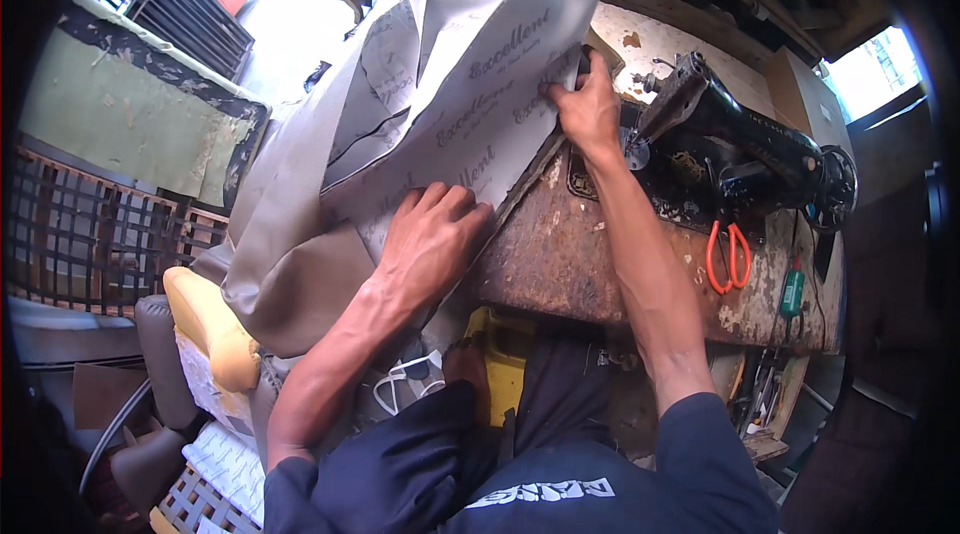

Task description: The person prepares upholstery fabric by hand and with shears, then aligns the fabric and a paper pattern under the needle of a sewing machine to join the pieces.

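A large sheet of taupe vinyl (280, 304) with a printed white backing (450, 44) is draped in folds over the left end of the worn wooden sewing table (540, 279). My left hand (430, 234) lies on the backing near its lower edge, fingers curled onto it. My right hand (585, 104) grips the sheet's right edge, thumb on the backing. Just right of it stands a black sewing machine (760, 154), the needle end beside my wrist. Orange-handled scissors (730, 264) and a green-handled screwdriver (793, 292) are at the table's front right.
Yellow foam padding (215, 324) and dark cushions (160, 364) are heaped at my lower left. A slatted frame (110, 224) and a pale padded panel (140, 104) stand at the left. A cardboard board (790, 94) is behind the machine. A yellow object (500, 384) is under the table.
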Motion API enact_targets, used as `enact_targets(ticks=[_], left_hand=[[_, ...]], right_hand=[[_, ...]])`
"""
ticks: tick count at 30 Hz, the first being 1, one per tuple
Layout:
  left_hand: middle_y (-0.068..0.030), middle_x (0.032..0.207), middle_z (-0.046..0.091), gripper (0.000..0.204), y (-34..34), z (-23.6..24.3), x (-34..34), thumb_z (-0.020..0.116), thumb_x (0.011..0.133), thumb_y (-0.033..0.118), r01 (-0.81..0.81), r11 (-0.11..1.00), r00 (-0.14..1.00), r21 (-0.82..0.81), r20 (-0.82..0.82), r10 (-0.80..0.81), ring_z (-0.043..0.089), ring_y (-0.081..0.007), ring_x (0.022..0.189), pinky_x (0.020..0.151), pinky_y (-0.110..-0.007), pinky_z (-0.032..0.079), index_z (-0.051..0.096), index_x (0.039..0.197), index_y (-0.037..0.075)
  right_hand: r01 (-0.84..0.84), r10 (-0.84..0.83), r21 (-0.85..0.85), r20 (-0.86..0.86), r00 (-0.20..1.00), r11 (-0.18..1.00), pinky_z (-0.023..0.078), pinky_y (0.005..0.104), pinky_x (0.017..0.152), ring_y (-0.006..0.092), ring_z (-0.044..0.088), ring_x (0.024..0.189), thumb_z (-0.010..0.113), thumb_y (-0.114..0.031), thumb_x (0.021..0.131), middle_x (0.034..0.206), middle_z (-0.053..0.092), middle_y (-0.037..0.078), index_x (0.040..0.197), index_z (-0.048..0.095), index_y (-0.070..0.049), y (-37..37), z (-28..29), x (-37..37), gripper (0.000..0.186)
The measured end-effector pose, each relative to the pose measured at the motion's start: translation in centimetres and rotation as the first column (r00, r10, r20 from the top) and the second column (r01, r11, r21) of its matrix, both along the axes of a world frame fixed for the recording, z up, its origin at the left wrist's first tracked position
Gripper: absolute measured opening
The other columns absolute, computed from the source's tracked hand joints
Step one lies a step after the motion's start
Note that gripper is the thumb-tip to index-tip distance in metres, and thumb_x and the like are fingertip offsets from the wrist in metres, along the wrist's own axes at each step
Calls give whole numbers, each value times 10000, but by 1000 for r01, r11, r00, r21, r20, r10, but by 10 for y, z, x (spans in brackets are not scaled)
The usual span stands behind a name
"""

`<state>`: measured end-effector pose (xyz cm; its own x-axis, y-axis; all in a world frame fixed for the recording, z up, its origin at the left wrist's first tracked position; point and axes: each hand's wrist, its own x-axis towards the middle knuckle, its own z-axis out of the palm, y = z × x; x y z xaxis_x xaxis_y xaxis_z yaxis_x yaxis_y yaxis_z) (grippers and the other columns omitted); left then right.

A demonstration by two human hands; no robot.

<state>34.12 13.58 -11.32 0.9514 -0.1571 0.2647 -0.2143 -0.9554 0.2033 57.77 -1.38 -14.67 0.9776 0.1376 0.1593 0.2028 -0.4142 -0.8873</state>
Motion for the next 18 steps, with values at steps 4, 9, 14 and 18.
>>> enact_targets(ticks=[4, 9, 14, 18], left_hand=[[-107, 1344, 648, 552, 3, 13, -15, 711, 812, 71, -6, 997, 984, -76, -176, -8, 587, -316, 1273, 1075, -474, 468, 676, 1359, 131], [-121, 1602, 478, 743, 11, 45, -68, 752, 836, 194, -30, 994, 928, 104, -367, 66, 413, -355, 1503, 1232, -564, 319, 514, 1540, 185], [-113, 1661, 411, 784, 14, 43, -79, 766, 846, 266, -56, 987, 904, 150, -412, 114, 354, -364, 1549, 1250, -623, 268, 478, 1574, 226], [-110, 1651, 419, 784, 6, 42, -55, 769, 840, 271, -57, 963, 921, 263, -358, 152, 366, -365, 1538, 1237, -647, 272, 483, 1569, 229]], right_hand=[[22, -22, 19, -16, 1000, 1000, 557, 446, 902, 390, 737, 977, 882, -252, 764, 1050, 741, 249, 1334, 594, 12, -4, -26, 22, 691], [153, -150, -48, 76, 986, 987, 552, 367, 815, 238, 734, 881, 848, -244, 829, 982, 764, 154, 1386, 614, 18, -4, -24, 28, 658], [87, -87, -9, 28, 996, 996, 532, 435, 1006, 407, 707, 1136, 828, -253, 816, 1202, 724, 264, 1417, 568, 27, -9, -21, 31, 712], [-154, 156, -36, 46, 987, 987, 466, 418, 1141, 434, 611, 1322, 863, -274, 781, 1415, 617, 310, 1551, 427, 31, -16, 11, -9, 936]])
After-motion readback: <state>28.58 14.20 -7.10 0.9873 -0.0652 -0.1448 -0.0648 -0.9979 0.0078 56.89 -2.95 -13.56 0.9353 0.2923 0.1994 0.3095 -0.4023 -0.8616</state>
